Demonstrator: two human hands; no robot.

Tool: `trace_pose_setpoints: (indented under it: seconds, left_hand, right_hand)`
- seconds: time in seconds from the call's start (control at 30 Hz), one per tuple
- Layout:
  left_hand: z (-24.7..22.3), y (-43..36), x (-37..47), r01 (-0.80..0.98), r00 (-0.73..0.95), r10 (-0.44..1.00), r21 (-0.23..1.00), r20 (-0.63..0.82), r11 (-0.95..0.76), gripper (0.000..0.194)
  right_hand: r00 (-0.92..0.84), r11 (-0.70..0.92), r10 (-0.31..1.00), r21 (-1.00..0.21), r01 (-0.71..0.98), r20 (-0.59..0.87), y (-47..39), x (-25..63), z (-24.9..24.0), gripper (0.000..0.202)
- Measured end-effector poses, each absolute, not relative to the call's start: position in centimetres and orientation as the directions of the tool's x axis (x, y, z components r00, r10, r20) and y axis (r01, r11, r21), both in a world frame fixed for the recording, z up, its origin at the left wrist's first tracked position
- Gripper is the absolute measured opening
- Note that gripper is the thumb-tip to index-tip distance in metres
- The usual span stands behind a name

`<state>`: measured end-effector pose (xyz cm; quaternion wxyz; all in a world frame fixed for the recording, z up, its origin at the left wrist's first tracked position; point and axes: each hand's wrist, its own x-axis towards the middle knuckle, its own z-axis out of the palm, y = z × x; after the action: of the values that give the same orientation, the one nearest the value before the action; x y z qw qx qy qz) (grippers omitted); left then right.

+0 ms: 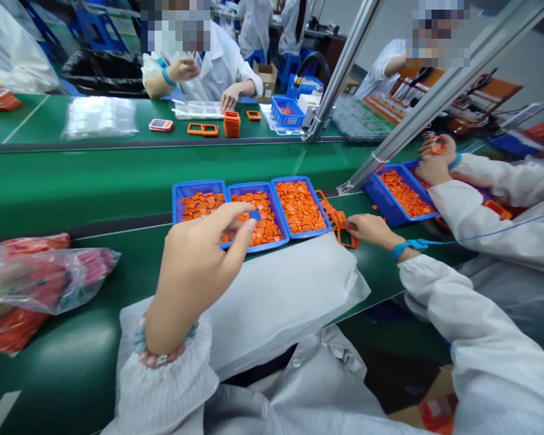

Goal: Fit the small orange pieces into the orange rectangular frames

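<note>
My left hand (204, 257) hovers over the left and middle blue bins, its index finger and thumb apart with nothing visible between them. Its other fingers are partly hidden behind the hand. Small flat orange plastic pieces fill the left bin (178, 208), the middle bin (272, 243) and the right bin (309, 233). Beside the right bin, my right hand (372, 231) pinches the edge of an orange plastic frame (348, 240). More orange frames (329, 208) lean in a loose pile against that bin. A white sheet (290, 284) lies in front of the bins.
Plastic bags with red contents (36, 284) lie at left. A metal post (367, 169) rises behind the bins at right. A co-worker's hands (435, 160) work over another blue bin (392, 208). Across the green line, another person (213, 66) sits near stacked orange frames (231, 124).
</note>
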<state>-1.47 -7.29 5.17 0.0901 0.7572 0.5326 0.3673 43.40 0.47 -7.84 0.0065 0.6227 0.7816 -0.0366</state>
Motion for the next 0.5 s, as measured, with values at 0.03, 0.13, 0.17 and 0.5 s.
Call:
trace_pose_setpoints:
  seconds: [0.03,0.13,0.17,0.5]
  left_hand:
    - [5.2,-7.3,-1.5,0.742,0.173,0.88,0.529,0.443,-0.412,0.027]
    - [5.2,-7.1,-1.5,0.741,0.182,0.893,0.54,0.411,-0.399,0.029]
    - [5.2,-7.1,-1.4,0.737,0.18,0.894,0.547,0.409,-0.398,0.03]
    - [4.2,-6.0,-0.2,0.405,0.131,0.966,0.877,0.225,-0.259,0.046]
  right_hand:
    - [-0.225,0.223,0.974,-0.073,0.972,-0.011,0.9,43.6,-7.4,0.009]
    - [-0.174,0.206,0.965,-0.154,0.966,0.197,3.3,42.9,-4.8,0.004]
    - [-0.148,0.213,0.947,-0.21,0.954,0.285,4.3,41.9,-3.7,0.011]
    - [-0.315,0.503,0.797,-0.855,-0.129,0.516,4.6,20.0,5.2,0.039]
